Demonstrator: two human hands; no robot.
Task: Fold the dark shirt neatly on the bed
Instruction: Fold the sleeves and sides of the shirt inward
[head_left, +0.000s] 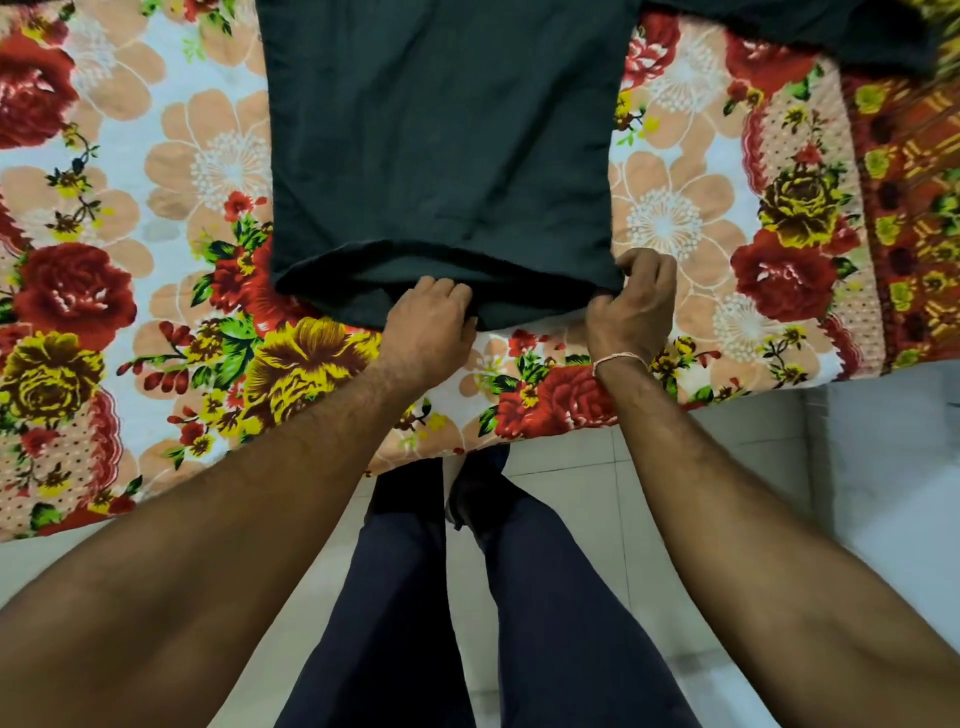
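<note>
Bedsheet: a floral cotton bedsheet (156, 249), red roses and peach blooms, fills the left and centre of the frame.
Shirt: a dark green, soft-knit shirt (441, 145) lies flat at upper centre, hem nearest the viewer.
Left hand: the left hand (428, 322), fingers curled, grips the hem at mid-frame.
Right hand: the right hand (631, 306), a pale thread bracelet (621, 359) on its wrist, pinches the hem's right corner.
Floor: pale glossy tiles (779, 467) at lower right, dark trousers (519, 623) at bottom centre.
</note>
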